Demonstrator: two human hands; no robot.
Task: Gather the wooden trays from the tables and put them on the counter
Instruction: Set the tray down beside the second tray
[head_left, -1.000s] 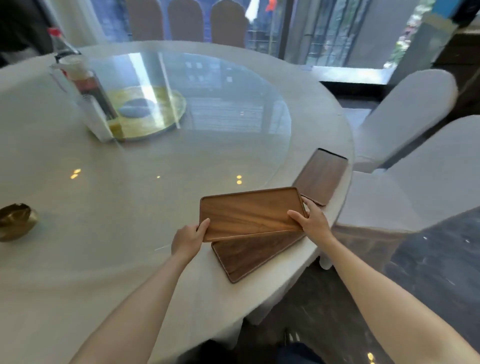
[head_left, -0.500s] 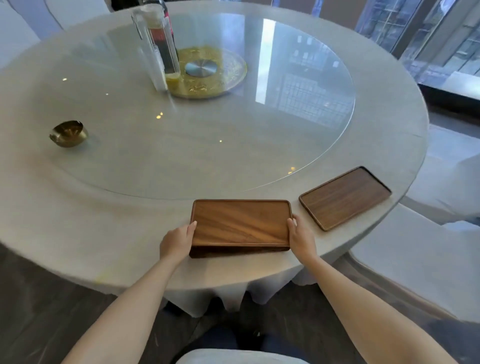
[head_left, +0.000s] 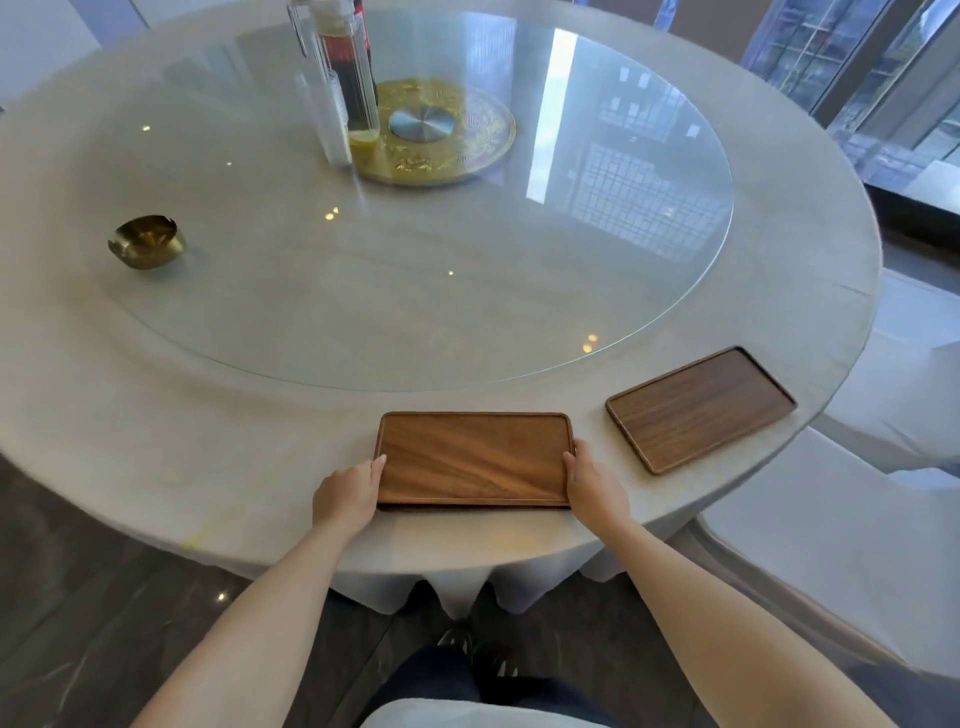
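Note:
A stack of two wooden trays (head_left: 474, 457) lies squared up on the near edge of the round table (head_left: 208, 441); only a thin edge of the lower one shows. My left hand (head_left: 347, 498) grips the stack's left short side and my right hand (head_left: 592, 486) grips its right short side. A darker single wooden tray (head_left: 700, 408) lies flat on the table rim to the right, apart from both hands.
A glass turntable (head_left: 467, 291) covers the table's middle, with a gold hub (head_left: 441, 135), a clear pitcher (head_left: 337, 88) and a bottle behind it. A brass ashtray (head_left: 148, 241) sits at the left. White-covered chairs (head_left: 852, 551) stand at the right.
The upper tray, held angled over the lower one a second ago, now lies aligned on top of it. My view has shifted round the table, and the third tray now lies to the right.

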